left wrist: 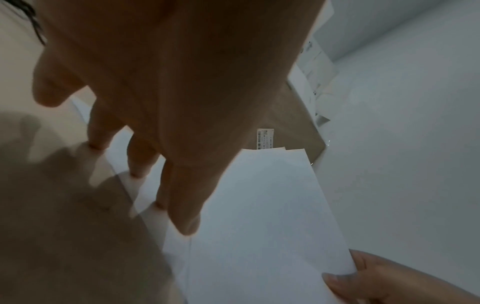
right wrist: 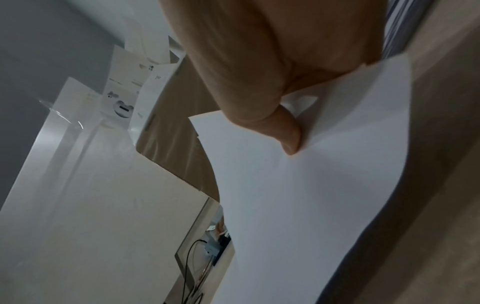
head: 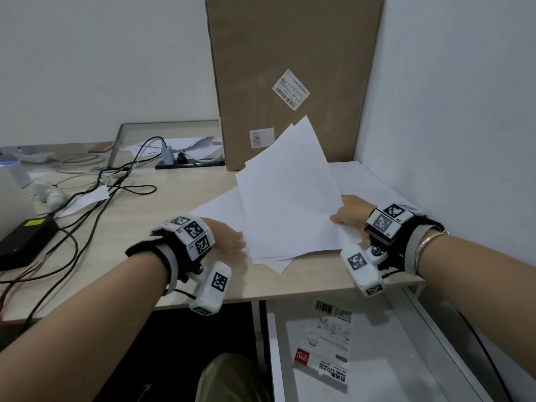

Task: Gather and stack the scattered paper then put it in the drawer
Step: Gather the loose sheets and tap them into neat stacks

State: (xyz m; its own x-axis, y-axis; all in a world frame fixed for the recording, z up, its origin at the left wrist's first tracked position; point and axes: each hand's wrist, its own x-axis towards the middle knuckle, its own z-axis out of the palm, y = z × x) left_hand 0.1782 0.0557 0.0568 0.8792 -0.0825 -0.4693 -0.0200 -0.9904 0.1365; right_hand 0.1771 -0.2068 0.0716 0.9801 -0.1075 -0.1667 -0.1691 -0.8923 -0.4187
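- Head view shows a person's right hand pinching the right edge of a sheaf of white paper, which tilts up off the counter with its far corners raised in front of a cardboard box.
- Right wrist view confirms that grip: the thumb lies curled on top of the sheaf with the sheets bending away below it.
- Her left hand sits at the sheaf's lower left edge; in the left wrist view its fingers are straight and spread, tips on paper lying flat on the counter, so this grip is wide and holds nothing.
- More loose sheets lie flat on the counter beneath and to the right of the raised sheaf, up against the wall.
- Below the counter's front edge an open drawer is pulled out, with a packet of name stickers lying inside it.
- On the counter's left part lie tangled cables, a black power brick and a power strip.
- Both wrists carry strapped camera units with black-and-white marker squares, and a bracelet shows on the right forearm.
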